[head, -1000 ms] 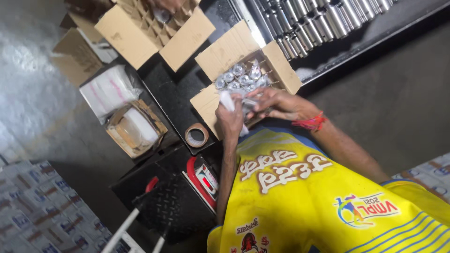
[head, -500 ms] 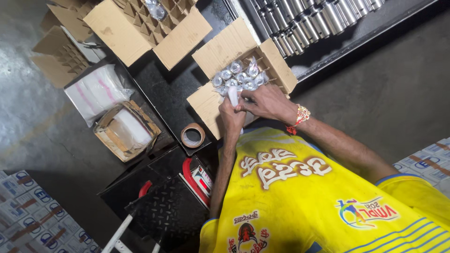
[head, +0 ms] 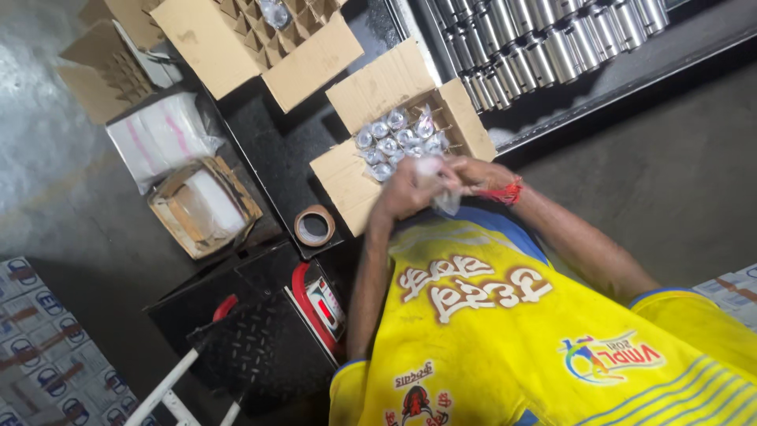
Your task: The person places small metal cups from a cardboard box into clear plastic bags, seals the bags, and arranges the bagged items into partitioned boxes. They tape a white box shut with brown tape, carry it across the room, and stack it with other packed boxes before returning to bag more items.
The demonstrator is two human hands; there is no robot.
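Both hands meet just below the open box (head: 351, 177) of wrapped metal pieces, the left hand (head: 406, 189) and right hand (head: 473, 173) closed on a clear bag (head: 441, 193), held close for packing.

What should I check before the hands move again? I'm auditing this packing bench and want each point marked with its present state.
1. Both hands meet on the clear plastic bag in front of the yellow shirt: left hand, right hand. Ok.
2. Grip firm on the bag: cannot tell, the picture is blurred there.
3. Open brown cardboard box sits just beyond the hands, flaps spread. Ok.
4. Shiny wrapped metal cylinders fill its cells; whether a free cell remains: cannot tell.
5. Roll of brown tape lies flat beside the box, away from the hands. Ok.
6. Row of bare metal cylinders stands lined up on the dark shelf. Ok.
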